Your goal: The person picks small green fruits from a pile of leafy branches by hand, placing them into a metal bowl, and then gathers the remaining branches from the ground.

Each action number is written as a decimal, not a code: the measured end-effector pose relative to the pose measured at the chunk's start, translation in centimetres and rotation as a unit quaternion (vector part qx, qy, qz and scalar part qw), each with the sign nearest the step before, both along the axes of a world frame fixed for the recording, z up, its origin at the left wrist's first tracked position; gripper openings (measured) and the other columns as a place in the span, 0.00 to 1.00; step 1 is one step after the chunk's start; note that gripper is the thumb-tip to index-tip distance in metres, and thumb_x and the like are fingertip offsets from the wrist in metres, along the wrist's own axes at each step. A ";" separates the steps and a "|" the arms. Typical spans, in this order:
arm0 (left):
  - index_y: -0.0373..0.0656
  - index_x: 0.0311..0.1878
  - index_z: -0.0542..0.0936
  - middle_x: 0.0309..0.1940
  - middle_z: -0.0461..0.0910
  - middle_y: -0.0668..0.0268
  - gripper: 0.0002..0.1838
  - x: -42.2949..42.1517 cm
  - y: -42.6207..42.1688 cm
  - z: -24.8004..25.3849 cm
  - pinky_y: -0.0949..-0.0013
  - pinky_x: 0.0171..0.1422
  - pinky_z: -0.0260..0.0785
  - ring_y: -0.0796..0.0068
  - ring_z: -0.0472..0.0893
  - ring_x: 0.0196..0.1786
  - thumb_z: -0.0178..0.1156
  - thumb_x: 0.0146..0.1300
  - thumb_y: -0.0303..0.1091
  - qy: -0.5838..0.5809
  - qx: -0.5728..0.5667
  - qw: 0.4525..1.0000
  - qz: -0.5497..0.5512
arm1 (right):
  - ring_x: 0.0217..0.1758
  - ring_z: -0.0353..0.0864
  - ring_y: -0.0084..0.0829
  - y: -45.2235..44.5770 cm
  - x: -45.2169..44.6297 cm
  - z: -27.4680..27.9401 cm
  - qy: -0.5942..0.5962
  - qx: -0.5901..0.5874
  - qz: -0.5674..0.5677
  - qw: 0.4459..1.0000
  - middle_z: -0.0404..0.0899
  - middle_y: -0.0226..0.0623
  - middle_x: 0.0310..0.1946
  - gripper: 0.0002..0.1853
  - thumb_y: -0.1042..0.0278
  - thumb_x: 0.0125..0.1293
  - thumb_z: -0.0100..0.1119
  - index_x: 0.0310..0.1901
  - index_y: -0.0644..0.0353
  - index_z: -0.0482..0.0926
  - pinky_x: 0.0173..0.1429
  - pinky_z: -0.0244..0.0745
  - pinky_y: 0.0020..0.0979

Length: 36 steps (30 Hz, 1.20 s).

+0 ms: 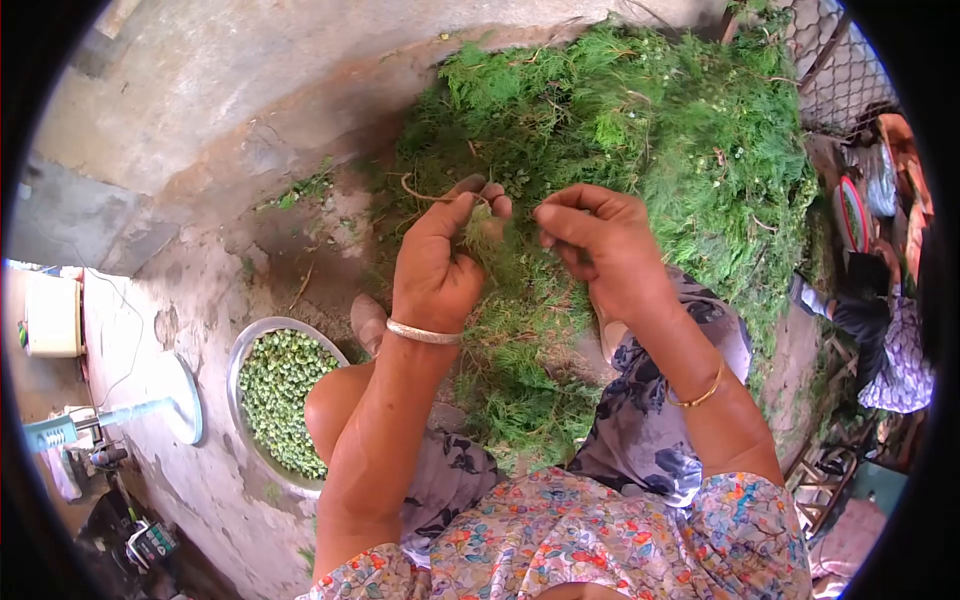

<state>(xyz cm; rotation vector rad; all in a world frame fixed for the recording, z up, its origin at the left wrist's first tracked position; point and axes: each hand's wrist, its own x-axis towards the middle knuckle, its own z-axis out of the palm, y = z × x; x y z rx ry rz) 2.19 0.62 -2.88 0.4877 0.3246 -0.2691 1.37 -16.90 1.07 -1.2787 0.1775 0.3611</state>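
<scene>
My left hand [437,272], wearing a silver bangle, is closed around a leafy evergreen sprig [486,232]. Its bare brown stem [412,188] pokes out to the left above the knuckles. Just right of the sprig, my right hand [605,238] has thumb and fingers pinched together; anything between them is too small to make out. A gap separates the two hands. Loose green sprigs [520,390] lie on the ground between my feet. To my left a round metal basin [236,375] holds a mass of small green cones [285,400].
A large heap of cut evergreen branches [640,130] lies ahead and to the right, against a wall [250,90]. At far left stands a fan [180,400]. Another person's patterned clothing [900,355] shows at the right edge, near a wire fence [845,80].
</scene>
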 end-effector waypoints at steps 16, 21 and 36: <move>0.37 0.51 0.74 0.47 0.78 0.58 0.13 -1.5 -1.9 1.0 0.64 0.61 0.66 0.64 0.76 0.51 0.54 0.63 0.22 -0.079 0.119 0.990 0.011 | 0.24 0.68 0.12 1.9 -0.8 -2.0 -0.188 -0.127 0.046 0.973 0.78 0.26 0.24 0.09 0.76 0.54 0.58 0.37 0.71 0.81 0.26 0.65 0.19; 0.38 0.50 0.76 0.42 0.78 0.64 0.12 -1.7 -2.1 0.8 0.71 0.49 0.68 0.74 0.75 0.44 0.58 0.63 0.28 -0.033 0.178 0.983 -0.014 | 0.24 0.70 0.13 2.2 -0.8 -0.8 -0.128 -0.101 0.024 0.986 0.79 0.29 0.23 0.09 0.77 0.54 0.56 0.35 0.72 0.80 0.27 0.66 0.20; 0.36 0.46 0.75 0.38 0.80 0.57 0.14 0.1 0.6 0.1 0.66 0.41 0.75 0.64 0.79 0.42 0.52 0.68 0.38 0.062 0.133 0.983 0.114 | 0.16 0.67 0.15 0.6 -0.4 0.9 0.053 0.046 0.159 0.985 0.76 0.34 0.19 0.07 0.75 0.53 0.58 0.32 0.69 0.78 0.16 0.54 0.17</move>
